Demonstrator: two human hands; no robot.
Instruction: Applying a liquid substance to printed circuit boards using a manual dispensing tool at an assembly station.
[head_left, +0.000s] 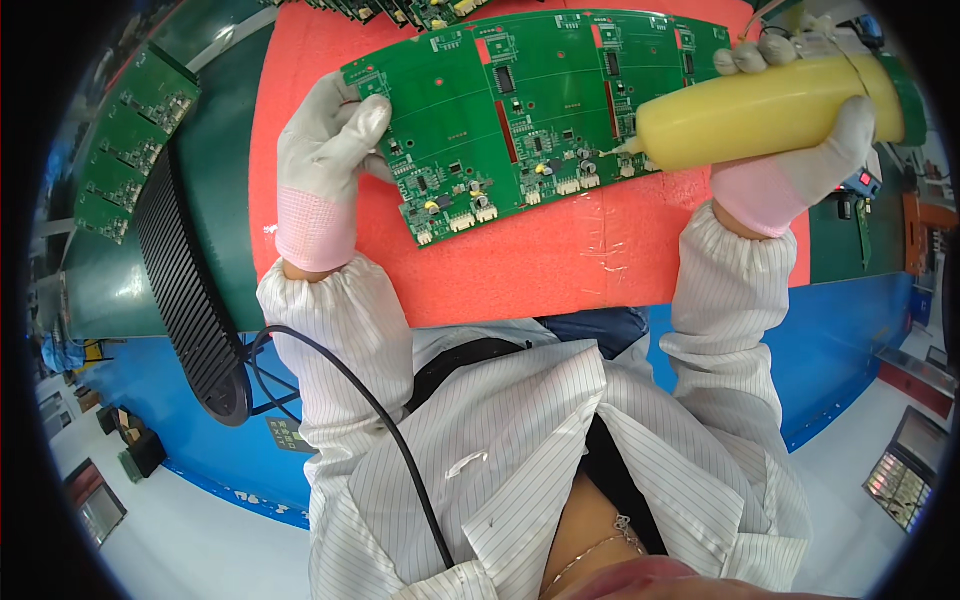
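In white gloves with pink cuffs, both my hands are raised over a red foam mat (480,280). My left hand (335,145) grips the left end of a long green circuit board panel (450,110), thumb on its face. The panel is tilted and carries several repeated sections with chips, white connectors and small yellow parts along the near edge. My right hand (800,140) is wrapped round a yellow squeeze bottle (750,115) lying sideways. The bottle's narrow nozzle points left, at the components near the panel's lower edge; whether it touches them I cannot tell.
Another green board panel (130,150) stands at the left, beside a black ribbed, elongated object (185,290). More circuit boards (420,10) lie at the far edge of the mat. A black cable (370,395) loops across my left sleeve. Small devices (862,182) sit at the right.
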